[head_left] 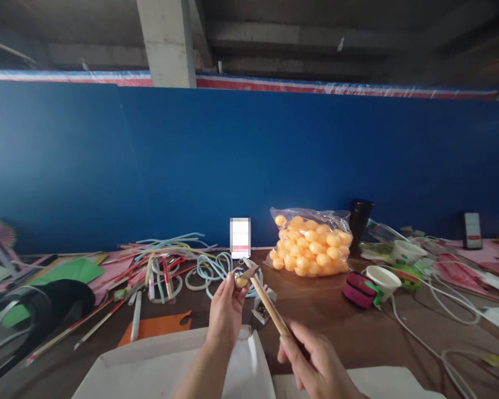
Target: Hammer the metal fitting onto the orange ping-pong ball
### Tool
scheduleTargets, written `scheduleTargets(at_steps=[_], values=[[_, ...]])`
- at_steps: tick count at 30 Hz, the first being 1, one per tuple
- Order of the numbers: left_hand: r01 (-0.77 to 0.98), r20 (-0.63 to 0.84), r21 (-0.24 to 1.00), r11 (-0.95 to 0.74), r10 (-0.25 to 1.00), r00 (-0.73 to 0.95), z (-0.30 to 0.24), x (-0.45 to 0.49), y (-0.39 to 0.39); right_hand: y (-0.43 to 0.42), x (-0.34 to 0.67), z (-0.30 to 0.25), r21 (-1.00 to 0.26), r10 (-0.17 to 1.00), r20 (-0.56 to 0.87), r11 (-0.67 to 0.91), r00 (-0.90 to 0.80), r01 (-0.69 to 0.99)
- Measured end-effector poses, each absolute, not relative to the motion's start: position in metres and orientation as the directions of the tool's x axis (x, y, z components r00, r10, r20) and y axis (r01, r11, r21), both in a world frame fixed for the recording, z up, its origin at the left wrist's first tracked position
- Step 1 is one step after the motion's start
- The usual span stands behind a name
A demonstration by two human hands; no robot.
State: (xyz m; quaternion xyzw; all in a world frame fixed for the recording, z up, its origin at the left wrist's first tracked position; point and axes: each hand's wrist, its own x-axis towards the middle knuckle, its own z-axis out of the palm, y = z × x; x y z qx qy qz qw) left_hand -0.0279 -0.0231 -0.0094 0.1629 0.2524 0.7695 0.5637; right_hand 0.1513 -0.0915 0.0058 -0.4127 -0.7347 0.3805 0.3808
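My left hand (227, 311) is closed, its fingertips pinching a small shiny round metal piece (240, 278), silvery on top and gold-coloured below. What exactly this piece is I cannot make out. In my right hand (311, 354) is the wooden handle of a hammer (270, 309), slanting up and to the left. The hammer's metal head is right at the round piece; whether they touch is unclear. Just behind the hammer handle stands a small open box (261, 311) with small dark bits inside.
A clear bag of orange balls (311, 246) leans by the blue partition (249, 155). Coiled tubing (211, 271) and coloured sticks (116, 282) lie left. A phone (240, 238) stands at the back. Paper cups (383, 281), a purple pouch (359, 290) and cables are right; a white box (149, 366) is in front.
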Motion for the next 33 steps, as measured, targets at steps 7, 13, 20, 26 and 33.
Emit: scheduleTargets(at_steps=[7,13,20,26,33], values=[[-0.785,-0.033,0.575,-0.233,0.951,-0.306,-0.0102,-0.0281,-0.0224,-0.0886,0.152,-0.0018,-0.879,0.905,0.233,0.353,-0.356,0.321],[-0.788,-0.023,0.57,-0.233,0.954,-0.299,-0.0132,-0.0277,-0.0217,-0.0897,0.1501,0.0015,-0.88,0.907,0.25,0.359,-0.34,0.311],[-0.82,-0.061,0.536,-0.201,0.959,-0.275,-0.0116,-0.0291,-0.0215,-0.0895,0.1514,0.0024,-0.887,0.91,0.241,0.348,-0.339,0.303],[-0.836,-0.075,0.522,-0.168,0.967,-0.242,-0.0093,-0.0296,-0.0229,-0.09,0.152,0.0026,-0.889,0.908,0.246,0.351,-0.338,0.295],[-0.836,-0.056,0.524,-0.161,0.973,-0.222,-0.0109,-0.03,-0.0219,-0.0897,0.1524,0.0011,-0.869,0.891,0.26,0.384,-0.372,0.313]])
